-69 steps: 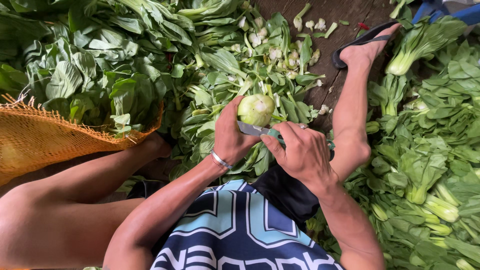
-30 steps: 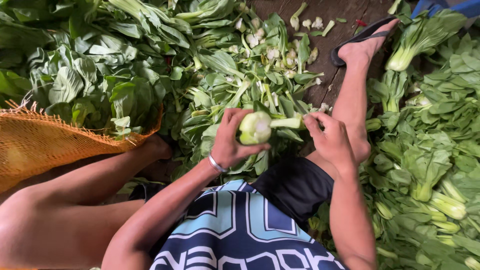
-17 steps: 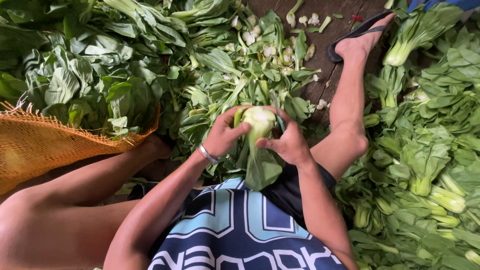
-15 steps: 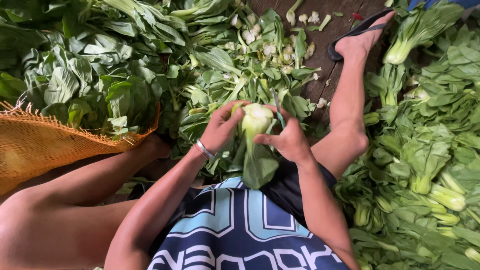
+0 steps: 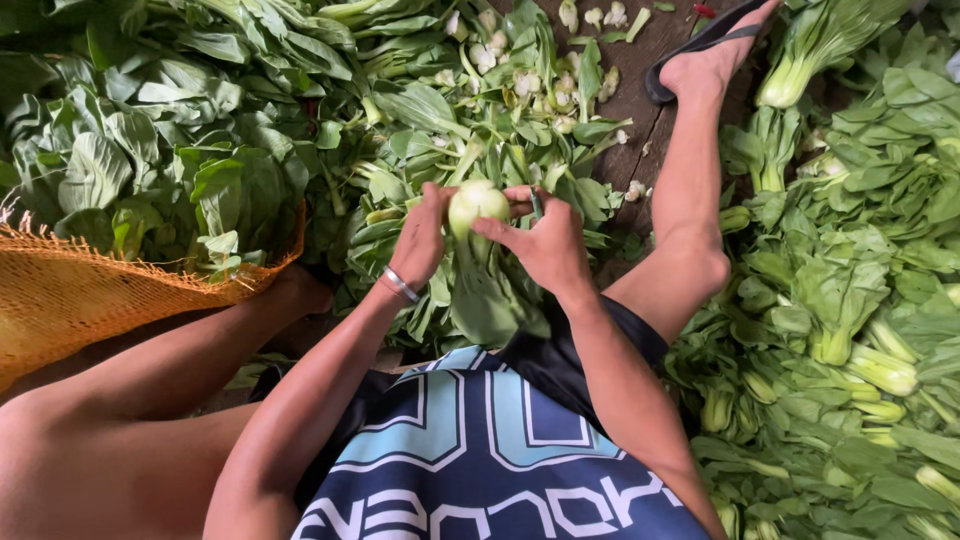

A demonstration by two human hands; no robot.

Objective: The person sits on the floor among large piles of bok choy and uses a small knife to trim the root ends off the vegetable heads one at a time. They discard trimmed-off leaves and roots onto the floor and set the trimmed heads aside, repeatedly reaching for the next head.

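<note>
Both hands (image 5: 490, 235) back around bok choy (image 5: 476, 205)

Dark bare floor (image 5: 650, 110) lay between heaped leafy greens (image 5: 850, 260); orange mesh sacking (image 5: 90, 290) sat left, under soft daylight.

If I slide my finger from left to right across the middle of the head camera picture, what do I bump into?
Orange mesh sack → left hand → pale green bok choy → right hand → person's shin → pile of bok choy.

Market produce floor, leafy greens (image 5: 850, 300) heaped around, orange mesh sack (image 5: 90, 295)
</note>
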